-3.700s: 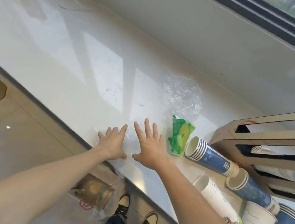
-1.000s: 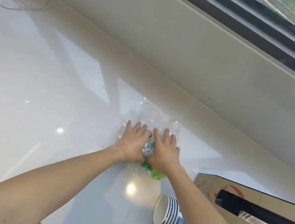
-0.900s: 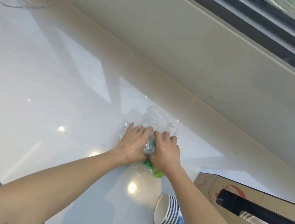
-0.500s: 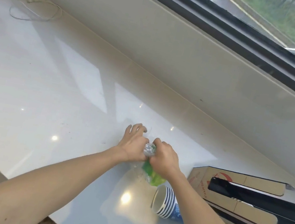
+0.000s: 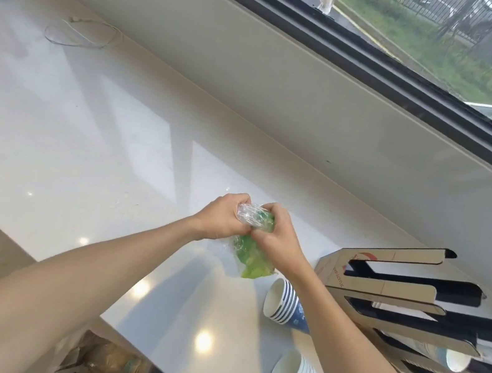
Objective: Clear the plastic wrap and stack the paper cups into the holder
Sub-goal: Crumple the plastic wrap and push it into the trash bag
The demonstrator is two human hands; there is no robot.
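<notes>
Since half a second ago, both my hands lifted the crumpled clear-and-green plastic wrap (image 5: 253,220) off the white counter (image 5: 85,158) — left hand (image 5: 222,216) and right hand (image 5: 273,236) fisted around it, mid-frame. Outstanding — blue and white paper cup stacks (image 5: 286,305), lower right, beside the cardboard holder (image 5: 384,288).

Looks like an office pantry or break area: a glossy white counter (image 5: 88,139) under the hands, a window (image 5: 460,43) beyond them facing a fenced street, cardboard cup holder (image 5: 384,286) right.
</notes>
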